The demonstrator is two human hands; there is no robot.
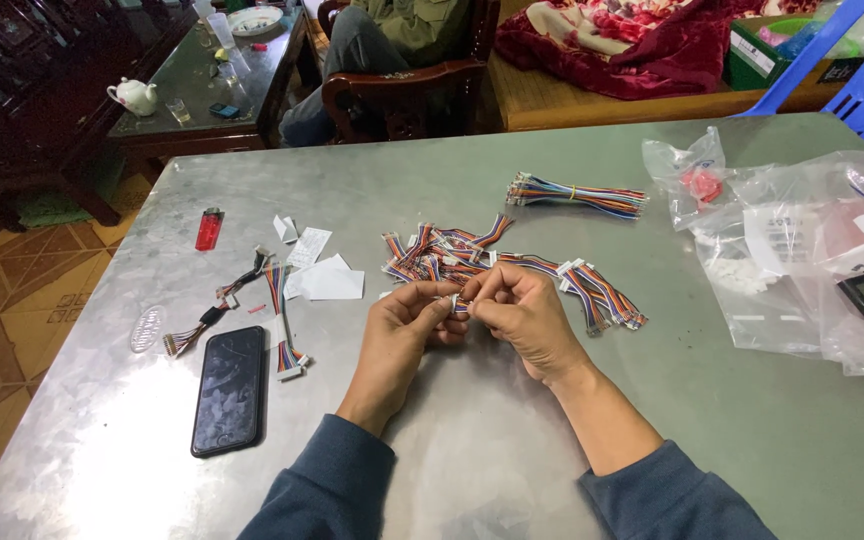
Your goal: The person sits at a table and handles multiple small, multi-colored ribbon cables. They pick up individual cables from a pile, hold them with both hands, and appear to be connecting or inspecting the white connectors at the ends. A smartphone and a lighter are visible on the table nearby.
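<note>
Fingertips of my left hand (404, 322) and right hand (518, 308) meet over the desk (512, 440), both grips pinching one short rainbow cable (460, 303) between them, just in front of the loose cable pile (452, 252); phone (229, 388) lies left.

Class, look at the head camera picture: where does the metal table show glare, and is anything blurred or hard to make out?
Head view: soft glare spreads over the table below the hands; the phone screen mirrors light; the plastic bags shine, hiding their contents; the left hand, right hand and wires look sharp.
</note>
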